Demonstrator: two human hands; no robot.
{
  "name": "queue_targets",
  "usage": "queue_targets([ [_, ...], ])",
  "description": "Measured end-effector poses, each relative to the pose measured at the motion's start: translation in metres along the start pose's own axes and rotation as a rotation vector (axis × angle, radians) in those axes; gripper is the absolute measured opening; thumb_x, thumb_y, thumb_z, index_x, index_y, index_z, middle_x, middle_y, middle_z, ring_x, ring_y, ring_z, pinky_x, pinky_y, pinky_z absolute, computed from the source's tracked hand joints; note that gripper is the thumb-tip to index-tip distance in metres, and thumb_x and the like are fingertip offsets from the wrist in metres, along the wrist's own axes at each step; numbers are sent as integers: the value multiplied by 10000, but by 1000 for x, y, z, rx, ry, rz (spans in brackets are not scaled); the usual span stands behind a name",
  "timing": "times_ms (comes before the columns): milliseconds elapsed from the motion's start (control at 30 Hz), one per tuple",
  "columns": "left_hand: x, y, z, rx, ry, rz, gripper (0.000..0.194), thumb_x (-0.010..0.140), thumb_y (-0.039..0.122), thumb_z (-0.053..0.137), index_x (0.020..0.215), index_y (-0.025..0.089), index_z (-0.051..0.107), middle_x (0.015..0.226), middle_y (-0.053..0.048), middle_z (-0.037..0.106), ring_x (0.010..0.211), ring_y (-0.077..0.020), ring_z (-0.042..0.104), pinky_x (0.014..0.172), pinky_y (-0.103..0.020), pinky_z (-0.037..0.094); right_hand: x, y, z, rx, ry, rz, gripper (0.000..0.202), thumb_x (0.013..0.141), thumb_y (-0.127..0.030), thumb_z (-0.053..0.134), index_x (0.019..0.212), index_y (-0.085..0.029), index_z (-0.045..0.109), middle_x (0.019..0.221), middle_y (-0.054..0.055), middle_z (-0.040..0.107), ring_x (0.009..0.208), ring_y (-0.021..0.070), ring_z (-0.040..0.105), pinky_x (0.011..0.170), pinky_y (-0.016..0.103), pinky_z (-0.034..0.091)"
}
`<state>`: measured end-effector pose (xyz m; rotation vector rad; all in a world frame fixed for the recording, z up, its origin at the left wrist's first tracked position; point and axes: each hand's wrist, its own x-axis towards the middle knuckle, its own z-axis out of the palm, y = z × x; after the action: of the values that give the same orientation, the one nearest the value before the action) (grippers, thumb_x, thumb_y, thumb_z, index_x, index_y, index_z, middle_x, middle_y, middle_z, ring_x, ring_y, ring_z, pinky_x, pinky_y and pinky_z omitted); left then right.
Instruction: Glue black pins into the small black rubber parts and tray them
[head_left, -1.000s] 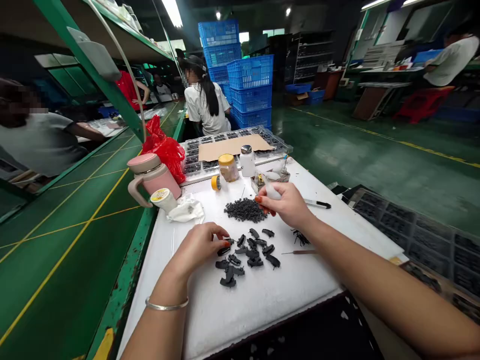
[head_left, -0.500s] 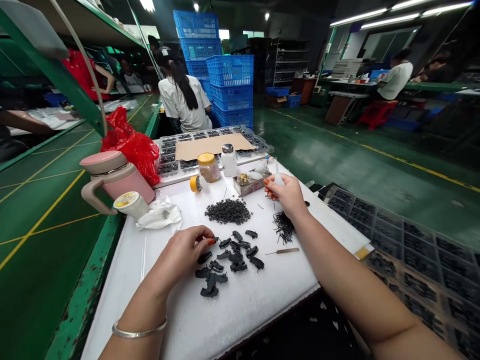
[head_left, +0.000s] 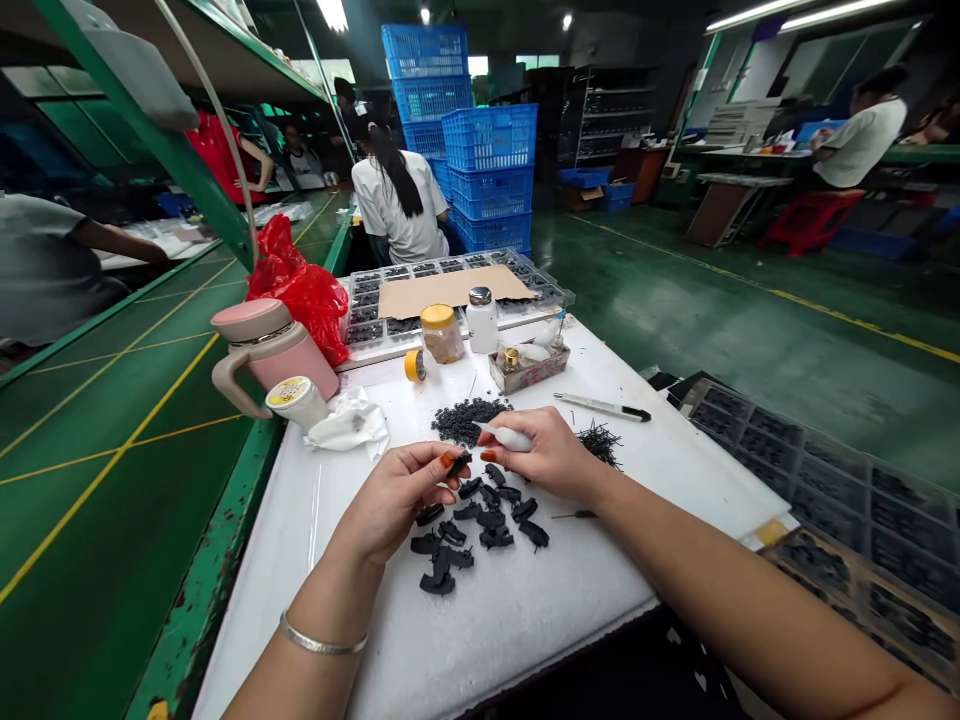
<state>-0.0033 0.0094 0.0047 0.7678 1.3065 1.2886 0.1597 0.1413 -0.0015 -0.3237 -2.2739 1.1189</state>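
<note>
Pinched between the thumb and fingers of my left hand (head_left: 409, 490) is a small black part (head_left: 460, 463), lifted over the white work surface (head_left: 525, 620). My right hand (head_left: 544, 452) grips a small white bottle (head_left: 510, 437), its narrow tip pointing left, close to the black part. Below both hands lies a group of curved black pieces (head_left: 491, 519). A heap of tiny black rings (head_left: 469, 418) sits just beyond them. Thin black pins (head_left: 599, 443) are piled to the right, partly behind my right hand. Under my right wrist, a thin tool (head_left: 581, 514) is partly hidden.
A pen (head_left: 604, 407) lies at the right. Farther back stand a small box (head_left: 529, 368), a white dispenser bottle (head_left: 481, 322), a yellow-lidded jar (head_left: 442, 335) and yellow tape (head_left: 415, 366). A pink mug (head_left: 277, 350) and white tissue (head_left: 349, 424) are left. Another person (head_left: 401, 200) sits beyond.
My right hand has come from the small box down beside my left hand, bringing the white bottle. My left hand has raised the black part off the group. The view has shifted left.
</note>
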Motion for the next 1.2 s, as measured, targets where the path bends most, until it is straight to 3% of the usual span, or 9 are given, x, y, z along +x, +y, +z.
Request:
queue_targets([
  [133, 1, 0, 1, -91, 15, 2, 268, 697, 351, 772, 852, 144, 704, 715, -33, 625, 569, -63, 514, 475, -118, 415, -1, 1, -5, 15, 25, 81, 158, 799, -321, 644, 863, -177, 654, 694, -10, 647, 576, 106, 585, 572, 199, 435],
  [300, 2, -1, 1, -79, 82, 10, 270, 705, 363, 765, 846, 139, 711, 750, -44, 652, 570, -59, 530, 487, -115, 427, -7, -4, -8, 121, 84, 173, 379, 898, -445, 483, 1196, -210, 506, 768, 13, 656, 509, 116, 590, 447, 205, 428],
  [433, 3, -4, 0, -47, 125, 38, 271, 726, 368, 745, 865, 138, 708, 719, -33, 646, 560, -56, 535, 521, -117, 445, -10, -13, -8, -70, 112, 39, 402, 950, -329, 398, 1332, -207, 425, 1037, 70, 642, 638, 120, 612, 649, 264, 502],
  [500, 3, -5, -1, -20, 146, 67, 268, 735, 368, 736, 873, 140, 707, 717, -31, 646, 581, -67, 554, 541, -125, 458, -10, -16, -7, -150, 93, -10, 381, 937, -272, 429, 1314, -222, 449, 1128, 71, 622, 682, 126, 618, 734, 292, 498],
  [567, 3, -5, -1, 22, 173, 94, 271, 747, 374, 723, 885, 141, 706, 717, -32, 649, 587, -74, 566, 551, -133, 466, -10, -16, -7, -112, 118, 10, 327, 913, -276, 487, 1236, -227, 489, 1054, 51, 655, 679, 136, 622, 701, 288, 500],
  [700, 3, -4, -1, 97, 219, 148, 276, 762, 386, 704, 876, 134, 705, 718, -39, 651, 601, -89, 580, 564, -150, 478, -13, -16, -11, -6, 339, 42, 242, 769, -316, 699, 952, -207, 585, 805, 11, 670, 670, 156, 620, 590, 255, 481],
  [800, 1, -3, -1, 137, 235, 182, 279, 771, 390, 690, 856, 125, 703, 717, -45, 648, 619, -104, 586, 577, -169, 492, -16, -19, -13, 16, 469, -106, 208, 687, -236, 773, 844, -190, 645, 827, 29, 673, 761, 183, 631, 669, 288, 498],
  [933, 0, -3, 0, 185, 250, 202, 291, 778, 391, 677, 875, 118, 702, 721, -51, 649, 626, -120, 592, 593, -198, 507, -16, -22, -12, 22, 439, -266, 204, 698, -154, 753, 883, -186, 672, 864, 46, 677, 830, 204, 630, 732, 336, 506],
  [1200, 1, -2, 1, 204, 258, 210, 309, 767, 393, 683, 885, 109, 703, 719, -58, 650, 639, -136, 594, 595, -216, 511, -17, -21, -7, -48, 386, -355, 201, 730, -116, 708, 913, -180, 659, 850, 50, 670, 777, 185, 614, 678, 335, 492],
])
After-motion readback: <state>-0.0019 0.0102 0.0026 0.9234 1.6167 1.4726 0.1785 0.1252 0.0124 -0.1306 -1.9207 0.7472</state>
